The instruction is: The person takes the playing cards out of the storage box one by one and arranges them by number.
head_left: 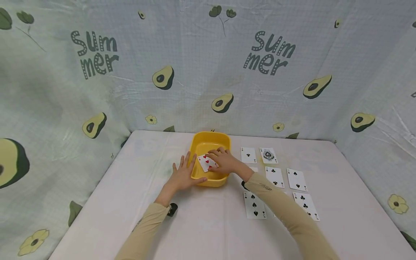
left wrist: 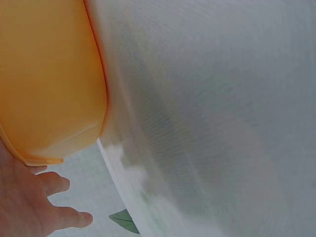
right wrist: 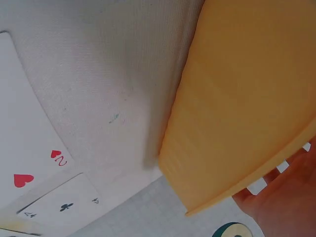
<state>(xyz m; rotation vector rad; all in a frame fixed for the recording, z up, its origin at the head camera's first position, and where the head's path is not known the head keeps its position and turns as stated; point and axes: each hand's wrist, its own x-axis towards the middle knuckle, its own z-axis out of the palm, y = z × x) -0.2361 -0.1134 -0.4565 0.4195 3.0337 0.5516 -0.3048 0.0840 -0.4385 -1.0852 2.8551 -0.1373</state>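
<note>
In the head view a yellow plastic tray (head_left: 210, 183) stands near the table's far edge, a three of hearts playing card (head_left: 203, 163) inside it. My left hand (head_left: 182, 177) lies along the tray's left rim with fingers spread and straight, the thumb across the front rim. From the right, my right hand (head_left: 225, 161) reaches over the rim and grips the three of hearts, fingers at its upper edge and thumb at its lower edge. Both wrist views show the tray's outer wall; the card and the right fingertips are hidden there behind it.
Face-up cards lie in rows right of the tray: ace of clubs (head_left: 248, 155), ace of spades (head_left: 268, 155), two of clubs (head_left: 274, 177), two of spades (head_left: 297, 180), three of spades (head_left: 255, 206), three of clubs (head_left: 306, 206). A two of hearts (right wrist: 24, 133) is mostly covered by the right arm overhead.
</note>
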